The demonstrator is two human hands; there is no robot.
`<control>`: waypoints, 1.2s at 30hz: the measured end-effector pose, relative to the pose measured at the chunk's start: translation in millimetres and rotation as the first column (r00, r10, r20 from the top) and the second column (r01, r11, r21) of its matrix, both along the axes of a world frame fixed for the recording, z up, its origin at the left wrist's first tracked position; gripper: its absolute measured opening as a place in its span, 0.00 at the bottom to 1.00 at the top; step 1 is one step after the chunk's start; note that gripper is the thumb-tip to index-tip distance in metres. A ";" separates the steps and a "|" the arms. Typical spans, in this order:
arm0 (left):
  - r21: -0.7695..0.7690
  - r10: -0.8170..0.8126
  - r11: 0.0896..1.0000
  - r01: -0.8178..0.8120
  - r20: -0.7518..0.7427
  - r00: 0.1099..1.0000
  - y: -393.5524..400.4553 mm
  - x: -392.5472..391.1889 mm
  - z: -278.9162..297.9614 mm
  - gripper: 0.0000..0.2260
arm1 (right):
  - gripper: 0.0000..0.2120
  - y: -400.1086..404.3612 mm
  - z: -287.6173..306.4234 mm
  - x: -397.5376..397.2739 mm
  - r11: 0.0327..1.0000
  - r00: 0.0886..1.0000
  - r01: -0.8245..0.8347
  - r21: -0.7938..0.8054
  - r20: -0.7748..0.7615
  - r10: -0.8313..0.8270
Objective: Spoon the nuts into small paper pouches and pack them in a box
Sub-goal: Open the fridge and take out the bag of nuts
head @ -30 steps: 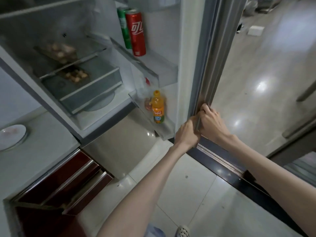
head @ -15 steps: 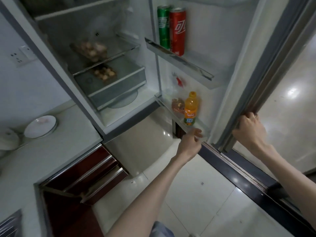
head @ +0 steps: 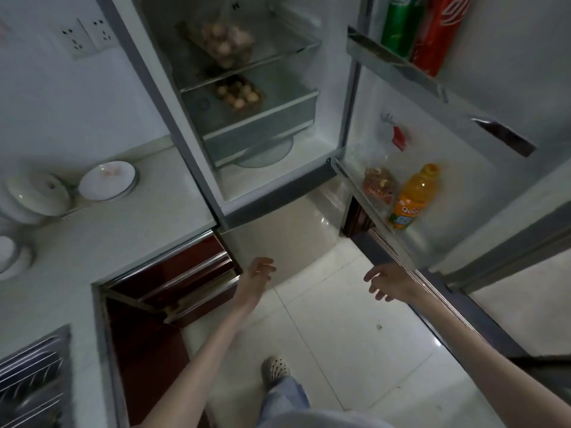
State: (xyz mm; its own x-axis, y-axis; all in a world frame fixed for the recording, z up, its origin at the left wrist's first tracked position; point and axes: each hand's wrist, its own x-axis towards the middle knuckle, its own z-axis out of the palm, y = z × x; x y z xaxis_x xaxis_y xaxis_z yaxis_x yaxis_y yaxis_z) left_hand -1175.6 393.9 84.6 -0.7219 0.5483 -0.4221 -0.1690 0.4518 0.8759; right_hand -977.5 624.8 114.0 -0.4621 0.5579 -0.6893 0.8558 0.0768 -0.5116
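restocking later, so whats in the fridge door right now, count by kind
Cans: 2, a green can and a red can, on the upper door shelf
Bottles: 1, an orange juice bottle, on the lower door shelf
Bags of nuts: 1, a clear bag of nuts beside the bottle
Total: 4

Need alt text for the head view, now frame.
Both hands, left and right, hang open and empty before an open fridge; its lower door shelf holds a bag of nuts beside an orange juice bottle.
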 end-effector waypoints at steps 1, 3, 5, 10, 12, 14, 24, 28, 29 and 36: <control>-0.016 0.034 0.999 -0.034 0.027 0.999 -12.7 -10.5 -6.7 0.10 | 0.11 0.6 -1.3 -8.0 1.000 1.000 0.005 -0.001 -0.006 -0.005; -0.077 0.091 0.993 -0.086 0.060 0.994 -35.8 -29.9 -17.4 0.07 | 0.10 3.0 -0.1 -25.4 1.000 1.000 0.003 0.002 -0.021 -0.003; -0.127 0.129 0.985 -0.120 0.064 0.990 -54.6 -46.7 -28.3 0.07 | 0.09 7.9 3.6 -44.7 1.000 0.999 0.003 0.015 -0.039 -0.002; -0.174 0.149 0.976 -0.129 0.106 0.983 -80.9 -82.9 -53.8 0.08 | 0.10 38.1 32.8 -94.3 0.949 0.992 0.017 0.314 -0.122 0.022; -0.192 0.134 0.975 -0.109 0.119 0.984 -78.9 -94.1 -59.5 0.08 | 0.10 56.9 50.6 -110.3 0.861 0.990 -0.024 0.508 -0.105 0.090; -0.200 0.108 0.977 -0.081 0.133 0.985 -74.7 -100.7 -62.9 0.08 | 0.10 74.8 68.5 -123.3 0.775 0.986 -0.053 0.630 -0.090 0.141; -0.195 0.025 0.981 0.003 0.144 0.989 -46.6 -108.4 -67.7 0.11 | 0.32 161.1 110.6 -158.9 0.562 0.999 -0.044 0.826 0.048 0.009; -0.204 0.091 0.977 -0.061 0.141 0.986 -42.8 -112.4 -66.3 0.08 | 0.29 178.1 106.1 -173.8 0.569 0.998 -0.005 0.822 0.037 -0.044; -0.215 0.112 0.973 -0.080 0.142 0.984 -41.9 -114.0 -67.0 0.07 | 0.26 182.1 104.3 -176.8 0.598 0.998 -0.022 0.802 0.050 -0.030; -0.286 0.260 0.935 -0.211 0.143 0.955 -45.5 -112.6 -69.7 0.08 | 0.08 160.2 115.2 -192.1 0.464 0.960 -0.274 0.843 0.209 0.186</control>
